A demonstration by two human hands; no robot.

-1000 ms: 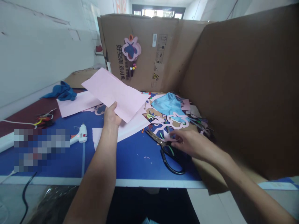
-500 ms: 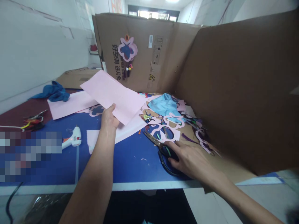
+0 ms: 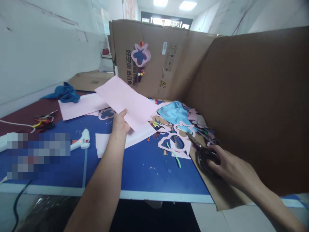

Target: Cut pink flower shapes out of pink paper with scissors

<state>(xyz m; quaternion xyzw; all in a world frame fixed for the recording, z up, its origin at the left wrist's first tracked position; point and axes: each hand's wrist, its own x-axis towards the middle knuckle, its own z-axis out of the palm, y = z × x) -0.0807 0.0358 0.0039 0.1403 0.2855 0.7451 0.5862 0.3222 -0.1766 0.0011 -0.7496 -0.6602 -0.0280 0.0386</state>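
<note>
My left hand (image 3: 121, 122) grips a sheet of pink paper (image 3: 131, 100) by its near edge, thumb on top, and holds it tilted above the table. Under it lies another pale sheet (image 3: 140, 133). My right hand (image 3: 229, 162) is closed around the handles of black-handled scissors (image 3: 205, 154), whose blades point forward and left. Beside the blades are pink flower-shaped paper outlines (image 3: 160, 145) and a thin green strip (image 3: 177, 159). Light blue cloth (image 3: 175, 111) is heaped just beyond them.
A white glue gun (image 3: 84, 139) stands on the blue table at left, near pliers-like tools (image 3: 44, 122) and dark blue cloth (image 3: 65, 92). Tall cardboard walls (image 3: 253, 96) bound the back and right. A pink flower ornament (image 3: 140, 55) hangs on the back panel.
My right hand has carried the scissors to the right, off the blue surface and over the cardboard. The left hand still holds the pink paper. The view has shifted slightly.
</note>
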